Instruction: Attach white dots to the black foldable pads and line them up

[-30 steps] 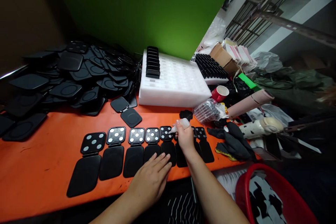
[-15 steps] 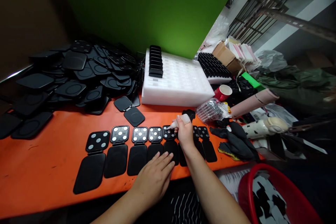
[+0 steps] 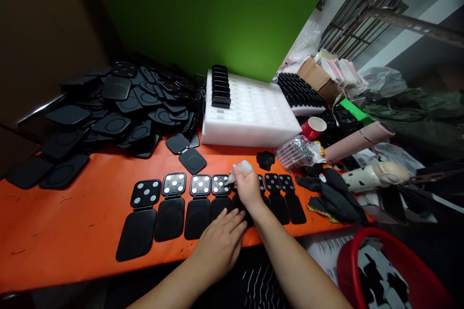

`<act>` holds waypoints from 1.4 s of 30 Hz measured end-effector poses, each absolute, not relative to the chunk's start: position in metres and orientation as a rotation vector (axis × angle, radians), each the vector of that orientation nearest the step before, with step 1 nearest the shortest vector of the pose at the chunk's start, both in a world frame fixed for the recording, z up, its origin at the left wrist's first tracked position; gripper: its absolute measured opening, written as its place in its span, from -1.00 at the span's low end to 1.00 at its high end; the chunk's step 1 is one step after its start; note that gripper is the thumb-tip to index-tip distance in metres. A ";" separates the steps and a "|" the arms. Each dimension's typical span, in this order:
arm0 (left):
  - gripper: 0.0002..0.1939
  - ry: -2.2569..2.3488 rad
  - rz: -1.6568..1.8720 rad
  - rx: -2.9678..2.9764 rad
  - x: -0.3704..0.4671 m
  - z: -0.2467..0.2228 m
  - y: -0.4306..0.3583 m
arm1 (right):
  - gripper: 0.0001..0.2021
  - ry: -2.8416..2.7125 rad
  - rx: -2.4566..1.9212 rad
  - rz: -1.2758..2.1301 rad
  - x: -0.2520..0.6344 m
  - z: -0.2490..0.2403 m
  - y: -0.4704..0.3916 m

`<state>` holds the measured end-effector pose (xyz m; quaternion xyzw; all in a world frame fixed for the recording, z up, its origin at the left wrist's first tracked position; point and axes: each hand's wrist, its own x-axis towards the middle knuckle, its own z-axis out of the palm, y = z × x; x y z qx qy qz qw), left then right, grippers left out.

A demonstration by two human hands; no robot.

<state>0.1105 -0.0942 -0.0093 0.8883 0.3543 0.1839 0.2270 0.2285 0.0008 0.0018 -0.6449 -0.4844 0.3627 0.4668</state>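
Observation:
My right hand is closed around a small white squeeze bottle with a thin nozzle. The nozzle points left and down, at the right edge of a black dotted panel; whether it touches cannot be told. My left hand lies flat, fingers stretched over the lower black panels just below. Several hinged black two-panel pads stand unfolded in a row, such as the leftmost pad. Each upper panel carries pale round dots like a die's five. My right hand hides part of the row.
A heap of similar black pads covers the back left of the orange table. Behind the row are a loose unfolded pad and a white foam block. A red mug, dark gloves and a red tub are at right.
My right hand and the squeeze bottle have moved left along the row, from one dotted panel to the neighbouring one. My left hand stays flat. The whole view has shifted slightly.

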 end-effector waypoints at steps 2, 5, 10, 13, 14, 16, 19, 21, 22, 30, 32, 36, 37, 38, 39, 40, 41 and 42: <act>-0.62 0.977 0.496 2.444 0.110 -0.010 -0.094 | -0.62 -1.111 -1.570 0.958 0.226 0.000 0.005; -0.61 0.961 0.478 2.458 0.110 -0.010 -0.095 | -0.61 -1.065 -1.561 0.982 0.221 -0.003 0.009; -0.62 0.975 0.486 2.404 0.111 -0.006 -0.095 | -0.63 -1.066 -1.558 0.926 0.221 -0.005 0.013; -0.63 0.959 0.447 2.300 0.107 0.006 -0.091 | -0.62 -0.989 -1.547 1.000 0.220 0.000 0.013; -0.63 0.936 0.437 2.255 0.104 0.011 -0.089 | -0.61 -0.962 -1.531 1.032 0.218 0.002 0.012; -0.65 0.899 0.444 2.174 0.096 0.021 -0.084 | -0.61 -0.948 -1.492 1.095 0.211 0.005 0.010; -0.73 0.940 0.471 2.104 0.079 0.030 -0.080 | -0.62 -1.040 -1.462 1.151 0.194 0.009 0.005; -0.77 0.958 0.459 2.086 0.070 0.029 -0.079 | -0.63 -1.149 -1.474 1.111 0.184 0.010 0.002; -0.78 0.954 0.452 2.079 0.066 0.027 -0.080 | -0.65 -1.204 -1.485 1.070 0.180 0.011 0.001; -0.79 0.954 0.485 2.075 0.063 0.011 -0.084 | -0.70 -1.470 -1.552 0.824 0.179 0.012 -0.001; -0.80 0.952 0.486 2.077 0.063 0.011 -0.084 | -0.69 -1.430 -1.575 0.862 0.179 0.010 0.001; -0.79 0.947 0.480 2.072 0.061 0.011 -0.084 | -0.67 -1.293 -1.530 1.001 0.174 0.005 0.008; -0.79 0.945 0.481 2.069 0.061 0.011 -0.084 | -0.68 -1.271 -1.516 1.018 0.172 0.004 0.010; -0.79 0.948 0.484 2.066 0.062 0.010 -0.084 | -0.68 -1.259 -1.507 1.027 0.170 0.003 0.012; -0.80 0.948 0.486 2.064 0.062 0.010 -0.084 | -0.68 -1.253 -1.504 1.030 0.169 0.002 0.014; -0.80 0.949 0.490 2.060 0.062 0.010 -0.083 | -0.68 -1.250 -1.504 1.033 0.168 0.002 0.015; -0.80 0.949 0.493 2.055 0.063 0.010 -0.083 | -0.68 -1.245 -1.505 1.038 0.167 0.002 0.016; -0.80 0.948 0.497 2.047 0.063 0.011 -0.083 | -0.68 -1.238 -1.505 1.042 0.168 0.002 0.018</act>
